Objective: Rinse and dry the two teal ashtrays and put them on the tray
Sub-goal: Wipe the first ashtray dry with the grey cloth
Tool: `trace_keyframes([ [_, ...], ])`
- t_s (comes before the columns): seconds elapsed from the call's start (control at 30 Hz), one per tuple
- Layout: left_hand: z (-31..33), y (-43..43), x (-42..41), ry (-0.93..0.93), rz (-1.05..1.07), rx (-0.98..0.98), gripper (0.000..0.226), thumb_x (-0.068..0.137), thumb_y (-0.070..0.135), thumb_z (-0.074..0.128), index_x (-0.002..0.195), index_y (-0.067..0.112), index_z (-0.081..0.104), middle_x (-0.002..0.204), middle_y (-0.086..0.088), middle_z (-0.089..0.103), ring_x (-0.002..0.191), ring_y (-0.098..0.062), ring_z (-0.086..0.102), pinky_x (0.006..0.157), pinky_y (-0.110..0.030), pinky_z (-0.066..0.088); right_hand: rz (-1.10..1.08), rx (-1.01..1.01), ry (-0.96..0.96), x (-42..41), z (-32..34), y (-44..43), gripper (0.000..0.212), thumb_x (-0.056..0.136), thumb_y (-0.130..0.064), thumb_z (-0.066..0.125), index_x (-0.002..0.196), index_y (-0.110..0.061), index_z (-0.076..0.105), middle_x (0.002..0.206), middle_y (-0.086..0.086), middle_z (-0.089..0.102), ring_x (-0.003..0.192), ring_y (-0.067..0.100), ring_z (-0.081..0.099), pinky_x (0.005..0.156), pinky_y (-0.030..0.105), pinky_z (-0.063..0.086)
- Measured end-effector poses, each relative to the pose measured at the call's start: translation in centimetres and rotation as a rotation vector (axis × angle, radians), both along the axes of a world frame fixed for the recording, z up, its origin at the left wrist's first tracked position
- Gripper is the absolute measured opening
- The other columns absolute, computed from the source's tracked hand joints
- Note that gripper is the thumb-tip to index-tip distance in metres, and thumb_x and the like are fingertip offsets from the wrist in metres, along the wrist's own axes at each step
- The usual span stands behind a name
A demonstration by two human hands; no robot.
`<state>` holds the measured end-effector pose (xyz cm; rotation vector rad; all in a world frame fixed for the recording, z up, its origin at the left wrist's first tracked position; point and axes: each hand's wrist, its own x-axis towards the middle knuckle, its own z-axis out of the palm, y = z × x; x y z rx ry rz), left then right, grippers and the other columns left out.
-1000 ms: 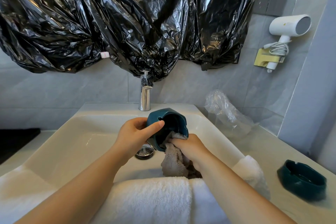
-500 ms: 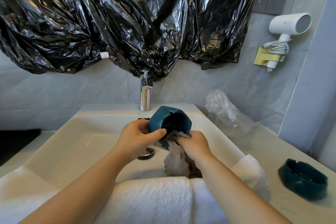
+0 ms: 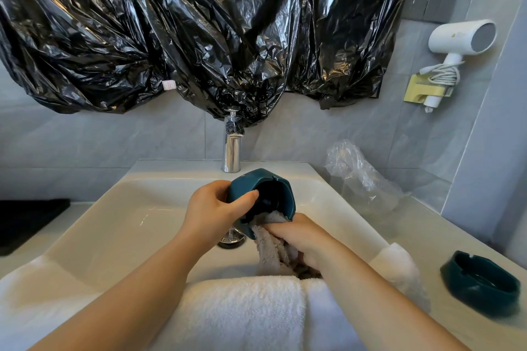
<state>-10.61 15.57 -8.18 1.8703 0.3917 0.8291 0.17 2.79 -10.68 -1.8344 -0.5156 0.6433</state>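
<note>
My left hand (image 3: 212, 209) grips a teal ashtray (image 3: 258, 186) by its rim, tipped on its side over the white sink (image 3: 119, 222), its hollow facing me. My right hand (image 3: 299, 236) holds a small grey-beige cloth (image 3: 269, 251) bunched against the ashtray's lower inside edge. The cloth's tail hangs down into the basin. A second teal ashtray (image 3: 480, 283) sits upright on the counter at the right, apart from both hands. No tray is in view.
A chrome tap (image 3: 232, 148) stands behind the held ashtray, the drain (image 3: 231, 239) below it. White towels (image 3: 242, 313) lie over the sink's front edge. Crumpled clear plastic (image 3: 359, 177) lies at the back right. Black plastic sheeting (image 3: 199, 31) and a hair dryer (image 3: 459, 40) are on the wall.
My right hand with the cloth has shifted a little along the ashtray's lower rim, and the ashtray has turned slightly in my left hand. The second ashtray has not moved.
</note>
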Motion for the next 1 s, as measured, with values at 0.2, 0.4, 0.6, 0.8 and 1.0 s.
trace_keyframes([
  [0.2,0.0,-0.2,0.1,-0.013,-0.026,-0.008,0.016,0.076,0.033,0.078,0.082,0.021,0.071,0.082,-0.006,0.074,0.082,-0.026,0.069,0.073,-0.042,0.059,-0.170,0.022,-0.256,0.4,-0.3,0.1,0.019,0.084,-0.028,0.070,0.099,-0.016,0.070,0.091,0.006,0.072,0.089,0.023,0.066,0.074,0.033,0.055],
  [0.4,0.1,-0.2,0.1,-0.017,-0.046,-0.002,0.027,0.075,0.038,0.076,0.086,0.014,0.072,0.082,-0.009,0.074,0.080,-0.025,0.070,0.069,-0.038,0.059,-0.350,0.034,-0.640,0.4,0.1,-0.6,0.016,0.087,-0.032,0.066,0.084,-0.016,0.066,0.078,0.001,0.067,0.074,0.022,0.061,0.062,0.034,0.046],
  [0.6,-0.1,0.5,0.2,-0.031,0.041,0.001,0.025,0.075,0.041,0.075,0.085,0.018,0.072,0.080,-0.006,0.074,0.079,-0.025,0.070,0.069,-0.040,0.059,-0.087,0.171,-0.193,-0.3,0.8,-0.6,0.044,0.075,-0.037,0.079,0.112,-0.021,0.061,0.105,0.000,0.069,0.098,0.018,0.066,0.086,0.038,0.056],
  [0.8,-0.3,0.7,0.4,-0.036,0.090,0.026,0.029,0.076,0.045,0.074,0.085,0.018,0.072,0.074,-0.002,0.072,0.074,-0.019,0.068,0.058,-0.027,0.054,-0.001,0.132,-0.238,-0.5,0.5,-0.3,0.061,0.076,-0.031,0.079,0.128,-0.024,0.049,0.124,-0.004,0.058,0.116,0.017,0.055,0.095,0.035,0.049],
  [1.0,-0.1,0.4,0.2,-0.003,-0.002,0.027,0.030,0.073,0.042,0.079,0.084,0.014,0.072,0.080,-0.009,0.074,0.080,-0.028,0.070,0.073,-0.047,0.059,-0.145,0.124,-0.389,0.3,0.1,-0.3,0.029,0.083,-0.025,0.072,0.108,-0.015,0.062,0.099,-0.002,0.066,0.093,0.016,0.062,0.070,0.023,0.049],
])
